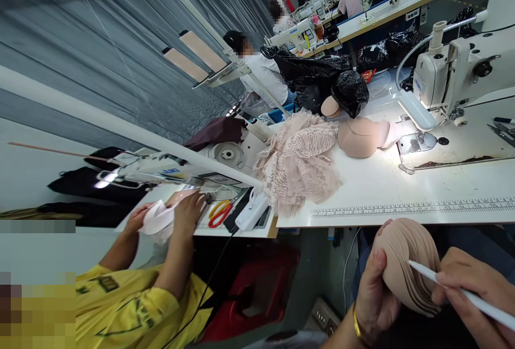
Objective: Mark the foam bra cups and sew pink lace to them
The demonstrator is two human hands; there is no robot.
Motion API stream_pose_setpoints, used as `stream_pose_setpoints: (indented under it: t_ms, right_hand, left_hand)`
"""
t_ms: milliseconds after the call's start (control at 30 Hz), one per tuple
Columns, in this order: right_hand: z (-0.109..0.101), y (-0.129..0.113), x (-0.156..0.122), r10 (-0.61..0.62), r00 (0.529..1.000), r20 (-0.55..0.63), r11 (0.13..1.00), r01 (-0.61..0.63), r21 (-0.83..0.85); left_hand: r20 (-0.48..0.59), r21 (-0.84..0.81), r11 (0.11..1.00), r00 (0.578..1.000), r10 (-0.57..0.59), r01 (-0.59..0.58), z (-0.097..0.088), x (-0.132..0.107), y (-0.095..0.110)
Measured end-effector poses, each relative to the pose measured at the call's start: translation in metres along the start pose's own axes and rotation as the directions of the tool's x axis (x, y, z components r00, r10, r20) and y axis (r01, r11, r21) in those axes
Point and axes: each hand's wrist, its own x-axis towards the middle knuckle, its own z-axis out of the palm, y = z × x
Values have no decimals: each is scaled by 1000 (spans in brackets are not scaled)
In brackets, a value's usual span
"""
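A fanned stack of beige bra cups is gripped by my left hand, with the thumb on the near side and a gold bangle at the wrist. In my right hand is a slim white pen, its pointed tip against or just over the edges of the stacked cups. Fingers of the right hand also reach the right side of the stack. Above, on the white table, a beige cup piece lies beside a heap of beige lace fabric.
A lit sewing machine stands at the right, with scissors beyond it. A ruler strip runs along the table's front edge. At left, a co-worker in a yellow shirt handles pale fabric. Black plastic bags are behind.
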Motion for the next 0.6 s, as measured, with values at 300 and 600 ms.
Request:
stream_pose_setpoints:
  t_ms: [300, 600]
  right_hand:
    - [-2, 0, -2, 56, 997, -53, 998, -55, 22]
    - [-3, 9, 0, 423, 901, -91, 878, -383, 288]
  left_hand:
    - [-75, 41, 999, 997, -8, 12, -3, -2, 1]
    - [-52, 35, 997, 996, -67, 69, -2, -2, 0]
